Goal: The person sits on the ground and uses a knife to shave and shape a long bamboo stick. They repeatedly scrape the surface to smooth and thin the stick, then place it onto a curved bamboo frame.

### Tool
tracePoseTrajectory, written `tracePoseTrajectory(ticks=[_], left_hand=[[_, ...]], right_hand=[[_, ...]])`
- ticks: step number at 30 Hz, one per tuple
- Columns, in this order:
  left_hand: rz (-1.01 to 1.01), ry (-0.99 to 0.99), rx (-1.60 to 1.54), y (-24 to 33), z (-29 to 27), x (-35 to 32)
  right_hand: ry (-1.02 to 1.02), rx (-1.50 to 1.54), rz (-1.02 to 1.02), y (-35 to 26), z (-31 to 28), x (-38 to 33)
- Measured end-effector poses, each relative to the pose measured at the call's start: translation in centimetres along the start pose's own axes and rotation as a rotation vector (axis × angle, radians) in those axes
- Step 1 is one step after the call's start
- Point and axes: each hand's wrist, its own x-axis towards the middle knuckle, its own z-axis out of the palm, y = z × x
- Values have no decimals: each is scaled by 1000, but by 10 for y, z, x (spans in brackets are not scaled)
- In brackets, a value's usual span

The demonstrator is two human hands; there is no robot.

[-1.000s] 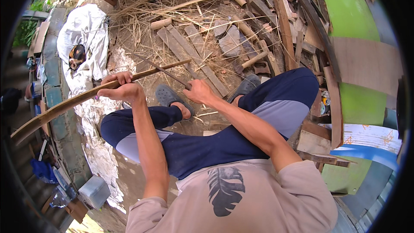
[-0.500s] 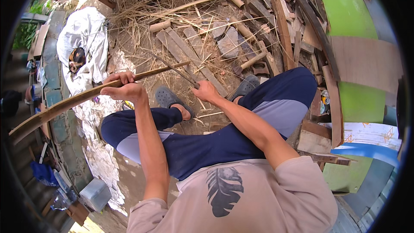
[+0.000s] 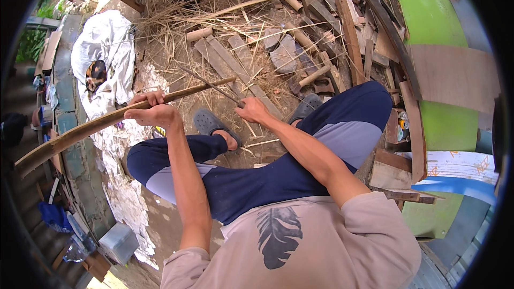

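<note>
My left hand (image 3: 156, 112) is closed around a long split bamboo strip (image 3: 88, 129), the fingers over its far side and the thumb stretched along the near side. The strip slants from the lower left up to a narrow tip above my shoes. In my right hand (image 3: 254, 111) is a thin, dark-bladed knife (image 3: 227, 94), gripped at its handle. Its blade points up and left and crosses the strip near the tip; whether the edge touches the strip I cannot tell.
Bamboo shavings (image 3: 171, 27) litter the ground ahead, among boards (image 3: 249, 77), a broken stone block (image 3: 284, 54) and bamboo pieces (image 3: 316, 75). A white cloth (image 3: 115, 32) with a dark patterned item on it lies left. Timber leans along the right, beside green panels (image 3: 447, 123).
My right hand has moved slightly up and left with the knife, and the blade now lies farther along the strip. The strip has barely shifted in my left hand.
</note>
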Motion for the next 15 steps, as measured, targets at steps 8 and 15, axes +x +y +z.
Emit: tracePoseTrajectory(ticks=[8, 15], left_hand=[[13, 26, 39, 3, 2, -1], [9, 35, 85, 3, 4, -1]], right_hand=[[-26, -4, 169, 19, -2, 7], [-24, -33, 343, 47, 0, 17]])
